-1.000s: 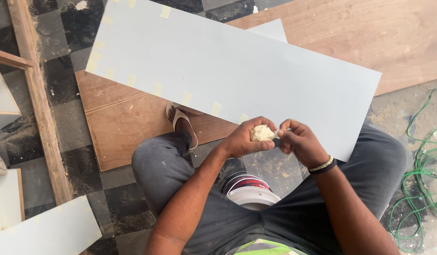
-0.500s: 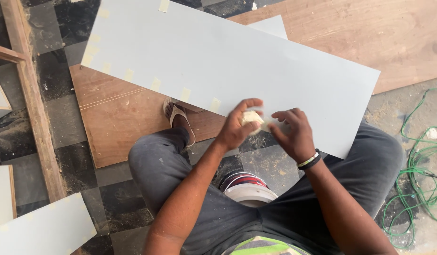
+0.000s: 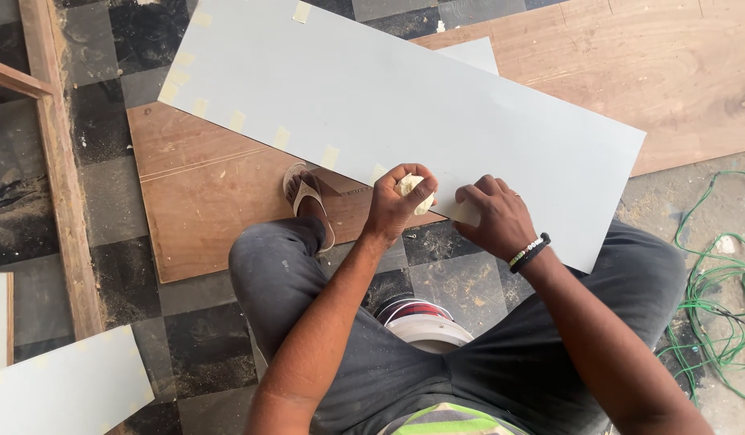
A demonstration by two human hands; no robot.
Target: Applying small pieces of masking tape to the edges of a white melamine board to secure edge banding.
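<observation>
Both forearms reach forward, bent at the elbows. The left hand is curled closed in a fist-like grip. The right hand lies palm-down with fingers pressed flat, banded at the wrist.

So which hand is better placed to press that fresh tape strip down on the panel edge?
Probably the right hand: its fingers already rest on the tape strip at the grey panel edge, while the left hand grips the tape roll.
</observation>
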